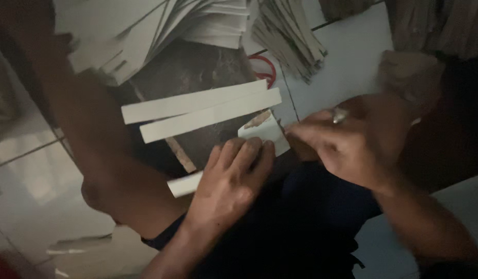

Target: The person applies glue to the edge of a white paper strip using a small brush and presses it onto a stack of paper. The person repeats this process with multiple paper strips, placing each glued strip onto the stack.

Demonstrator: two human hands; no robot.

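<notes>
left hand (229, 178): flat and open, pressing down a white paper strip (226, 155) on a dark board (197, 72) | strip: long way runs near-left to far-right | right hand (347, 142): pinching the strip's far-right end | two more strips (197, 111) lie just beyond, pointing the same way.

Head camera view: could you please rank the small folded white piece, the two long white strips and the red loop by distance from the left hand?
From the left hand:
1. Small folded white piece, under its fingertips.
2. Two long white strips, just above.
3. Red loop, farthest, upper centre.
</notes>
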